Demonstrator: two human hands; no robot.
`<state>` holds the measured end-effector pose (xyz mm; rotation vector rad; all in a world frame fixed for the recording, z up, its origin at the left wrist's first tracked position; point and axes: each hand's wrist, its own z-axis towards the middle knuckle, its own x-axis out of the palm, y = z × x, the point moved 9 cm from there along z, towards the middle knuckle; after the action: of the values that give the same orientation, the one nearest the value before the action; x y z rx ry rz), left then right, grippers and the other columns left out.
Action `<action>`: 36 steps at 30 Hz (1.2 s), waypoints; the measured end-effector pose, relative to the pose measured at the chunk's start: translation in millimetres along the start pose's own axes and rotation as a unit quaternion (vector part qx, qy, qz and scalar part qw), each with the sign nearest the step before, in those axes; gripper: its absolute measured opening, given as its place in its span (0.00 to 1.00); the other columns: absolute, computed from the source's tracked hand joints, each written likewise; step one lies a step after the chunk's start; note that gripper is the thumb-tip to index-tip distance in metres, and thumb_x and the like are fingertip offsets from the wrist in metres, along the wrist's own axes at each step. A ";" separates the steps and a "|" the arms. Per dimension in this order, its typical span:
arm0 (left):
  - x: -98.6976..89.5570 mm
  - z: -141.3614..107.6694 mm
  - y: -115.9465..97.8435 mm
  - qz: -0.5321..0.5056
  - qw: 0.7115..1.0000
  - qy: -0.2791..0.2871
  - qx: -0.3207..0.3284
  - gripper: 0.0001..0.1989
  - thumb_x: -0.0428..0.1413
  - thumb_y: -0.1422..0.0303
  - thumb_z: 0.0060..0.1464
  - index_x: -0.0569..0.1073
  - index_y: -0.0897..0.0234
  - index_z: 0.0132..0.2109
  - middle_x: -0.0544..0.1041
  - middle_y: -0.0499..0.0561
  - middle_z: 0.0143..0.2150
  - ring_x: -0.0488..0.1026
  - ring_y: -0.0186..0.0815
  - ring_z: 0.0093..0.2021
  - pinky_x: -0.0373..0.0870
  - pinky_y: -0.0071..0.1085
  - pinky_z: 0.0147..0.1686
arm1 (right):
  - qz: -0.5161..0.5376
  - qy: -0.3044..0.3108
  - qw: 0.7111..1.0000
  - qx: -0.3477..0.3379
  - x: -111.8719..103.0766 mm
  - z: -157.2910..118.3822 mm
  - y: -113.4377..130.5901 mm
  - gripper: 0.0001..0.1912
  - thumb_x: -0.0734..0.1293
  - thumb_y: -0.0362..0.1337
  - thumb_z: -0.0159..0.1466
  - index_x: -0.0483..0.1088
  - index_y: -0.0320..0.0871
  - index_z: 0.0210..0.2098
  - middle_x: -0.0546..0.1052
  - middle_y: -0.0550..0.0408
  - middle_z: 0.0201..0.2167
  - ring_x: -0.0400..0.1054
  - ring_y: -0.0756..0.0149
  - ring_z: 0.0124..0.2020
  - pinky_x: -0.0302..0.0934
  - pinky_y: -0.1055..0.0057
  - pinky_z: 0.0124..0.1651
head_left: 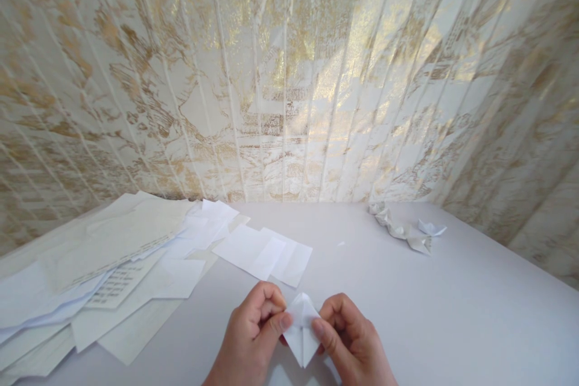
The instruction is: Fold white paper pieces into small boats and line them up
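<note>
1. Closest to me, my left hand [251, 338] and my right hand [356, 338] both gripped one small folded paper [303, 347] over the near part of the surface [461, 319], well apart from its back edge.
2. With the left I pinched the paper's left corner; with the right, its right corner, thumbs on the face towards me and fingers behind.
3. It was diamond-shaped, one point towards me, a seam running down its lower half. I couldn't tell whether that point touched the surface.
4. Just beyond my hands, two white sheets [248, 250] lay overlapping.
5. Towards the left edge spread a loose paper pile [122, 241], some of it printed.
6. Near the back right corner sat several folded pieces [420, 245].
7. Between those and the white sheets lay a tiny scrap [341, 243].
8. Behind the back edge hung a gold-patterned curtain [289, 72].
</note>
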<state>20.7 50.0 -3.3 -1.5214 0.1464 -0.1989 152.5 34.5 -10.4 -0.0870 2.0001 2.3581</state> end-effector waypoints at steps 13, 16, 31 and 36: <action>10.8 -1.8 10.1 -0.014 0.996 0.038 -0.080 0.11 0.57 0.63 0.44 0.72 0.68 0.30 0.71 0.47 0.23 0.65 0.32 0.24 0.60 0.25 0.25 | -0.052 0.045 0.998 0.000 6.0 1.5 -4.7 0.24 0.61 0.56 0.56 0.67 0.39 0.31 0.68 0.59 0.15 0.59 0.72 0.18 0.53 0.76 0.23; 9.8 -4.3 10.9 0.028 0.996 0.028 -0.077 0.13 0.56 0.60 0.43 0.70 0.67 0.25 0.66 0.44 0.20 0.60 0.30 0.22 0.56 0.24 0.22 | -0.088 0.049 0.995 0.012 6.3 0.8 -8.9 0.24 0.61 0.57 0.55 0.64 0.40 0.23 0.64 0.60 0.15 0.54 0.73 0.18 0.48 0.76 0.22; 19.0 -8.7 26.6 -0.019 0.992 0.068 -0.108 0.19 0.57 0.53 0.41 0.62 0.65 0.23 0.58 0.42 0.19 0.54 0.27 0.20 0.47 0.23 0.18 | -0.064 0.152 0.985 0.051 21.1 -5.4 -3.6 0.25 0.58 0.59 0.56 0.53 0.44 0.19 0.55 0.64 0.15 0.46 0.76 0.17 0.39 0.77 0.18; 20.0 -7.8 36.5 -0.031 0.986 0.098 -0.129 0.21 0.58 0.51 0.39 0.65 0.67 0.24 0.63 0.45 0.19 0.56 0.28 0.20 0.48 0.24 0.20 | -0.022 0.148 0.987 0.054 20.5 -6.2 -7.8 0.25 0.59 0.59 0.56 0.56 0.43 0.20 0.58 0.63 0.14 0.48 0.76 0.16 0.42 0.77 0.19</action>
<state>39.9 39.4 -39.5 -1.7649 0.2905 -0.3932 132.7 29.6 -20.6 -0.5011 2.2191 2.3192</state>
